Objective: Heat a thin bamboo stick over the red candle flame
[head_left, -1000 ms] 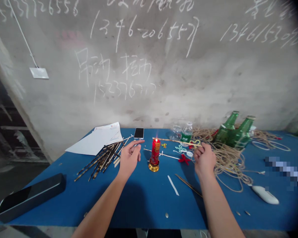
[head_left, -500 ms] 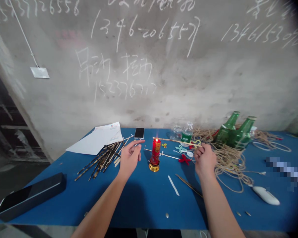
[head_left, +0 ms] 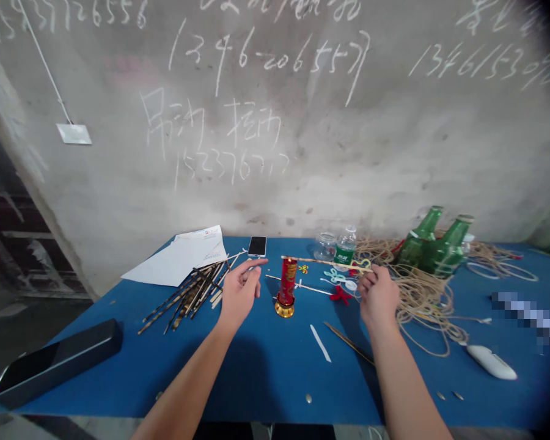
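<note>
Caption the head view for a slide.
Right hand holding a thin stick at the top of a red candle.

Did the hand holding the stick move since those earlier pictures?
No, not visibly: against the red candle, the right hand keeps its place, and the far end of the stick still shows by the candle's top.

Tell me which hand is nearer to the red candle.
Left. The left hand is just left of the red candle, apart from it; the right hand is farther off to its right, holding a thin stick whose far end is by the candle's top.
</note>
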A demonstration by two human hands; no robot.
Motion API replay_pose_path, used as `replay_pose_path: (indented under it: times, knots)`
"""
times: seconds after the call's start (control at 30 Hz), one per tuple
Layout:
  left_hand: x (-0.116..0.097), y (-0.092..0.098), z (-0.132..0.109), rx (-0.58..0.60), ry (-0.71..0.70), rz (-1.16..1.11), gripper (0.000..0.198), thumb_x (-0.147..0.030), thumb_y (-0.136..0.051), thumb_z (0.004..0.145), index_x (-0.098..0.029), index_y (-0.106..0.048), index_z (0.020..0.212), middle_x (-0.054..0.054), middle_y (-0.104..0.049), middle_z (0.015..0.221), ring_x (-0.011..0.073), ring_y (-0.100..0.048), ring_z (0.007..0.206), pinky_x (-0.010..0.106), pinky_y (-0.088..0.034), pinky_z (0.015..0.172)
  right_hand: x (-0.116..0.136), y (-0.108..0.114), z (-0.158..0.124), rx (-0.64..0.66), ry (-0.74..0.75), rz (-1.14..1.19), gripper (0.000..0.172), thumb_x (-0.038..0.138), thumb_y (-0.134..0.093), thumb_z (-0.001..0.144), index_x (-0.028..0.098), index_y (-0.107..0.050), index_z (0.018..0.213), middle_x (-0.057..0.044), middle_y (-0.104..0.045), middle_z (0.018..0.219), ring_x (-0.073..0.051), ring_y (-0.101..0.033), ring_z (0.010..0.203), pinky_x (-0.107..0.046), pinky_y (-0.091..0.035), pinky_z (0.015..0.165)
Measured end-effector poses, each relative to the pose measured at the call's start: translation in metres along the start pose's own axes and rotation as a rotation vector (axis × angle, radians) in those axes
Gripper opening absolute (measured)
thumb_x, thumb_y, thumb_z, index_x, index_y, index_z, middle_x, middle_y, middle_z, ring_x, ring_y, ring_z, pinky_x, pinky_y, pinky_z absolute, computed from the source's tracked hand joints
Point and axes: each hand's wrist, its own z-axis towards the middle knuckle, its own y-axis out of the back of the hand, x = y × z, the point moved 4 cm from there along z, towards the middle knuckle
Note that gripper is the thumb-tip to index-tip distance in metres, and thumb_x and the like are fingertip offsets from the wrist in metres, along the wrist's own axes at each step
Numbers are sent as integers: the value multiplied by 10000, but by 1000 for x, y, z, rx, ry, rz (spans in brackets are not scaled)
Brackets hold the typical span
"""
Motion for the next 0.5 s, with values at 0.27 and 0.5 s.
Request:
replay_pose_path:
  times: [0.27, 0.5]
  knots:
    - [1, 0, 0, 7, -1, -1, 406, -401, -606, 1003, -132, -767, 1261, -38, -534, 490, 103, -448, 448, 215, -336, 474, 0, -1, -2, 14, 4, -22, 426, 310, -754, 783, 243, -351, 662, 122, -280, 543, -51, -221, 417, -184, -149, 344]
    - [-1, -1, 0, 0, -2, -4, 401, -420, -646, 988, -132, -775, 1234, -48, -509, 482, 99, -450, 448, 209, -322, 465, 0, -2, -2, 31, 14, -44, 447, 354, -759, 814, 247, -348, 676, 120, -281, 547, -57, -229, 418, -187, -153, 345]
